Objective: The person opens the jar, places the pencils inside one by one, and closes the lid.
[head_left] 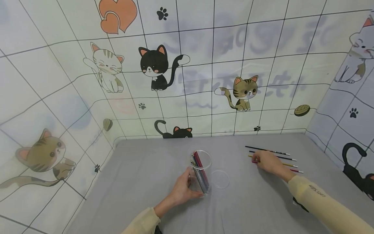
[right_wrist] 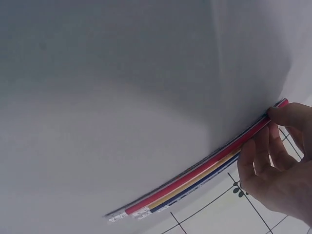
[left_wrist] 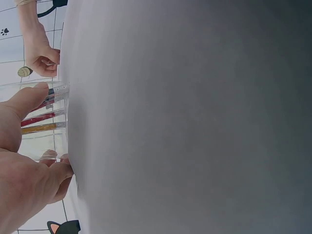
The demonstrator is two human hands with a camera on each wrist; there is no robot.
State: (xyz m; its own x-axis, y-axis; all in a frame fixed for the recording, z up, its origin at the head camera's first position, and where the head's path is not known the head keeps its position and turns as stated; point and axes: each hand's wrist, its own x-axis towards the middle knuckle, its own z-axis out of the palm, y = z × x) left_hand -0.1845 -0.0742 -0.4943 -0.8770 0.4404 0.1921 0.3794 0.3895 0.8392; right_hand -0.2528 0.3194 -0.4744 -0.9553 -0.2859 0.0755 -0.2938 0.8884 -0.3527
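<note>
A clear, cylindrical container (head_left: 208,162) stands on the grey-covered table, with several pencils (head_left: 200,174) leaning inside it. My left hand (head_left: 182,188) grips its lower side, thumb near the base; the left wrist view shows the white ends of the pencils (left_wrist: 44,117) through the clear wall. Over at the right, my right hand (head_left: 269,162) pinches a red pencil (right_wrist: 195,172) near one end, between thumb and fingers. Beside it lie a yellow pencil (head_left: 290,165), a dark blue pencil (head_left: 287,158) and a black patterned pencil (head_left: 279,152), roughly side by side.
A clear round lid (head_left: 220,179) lies flat just right of the container. The grey tabletop (head_left: 146,169) ends at a back wall covered in cat-print cloth (head_left: 198,97), which also closes off both sides.
</note>
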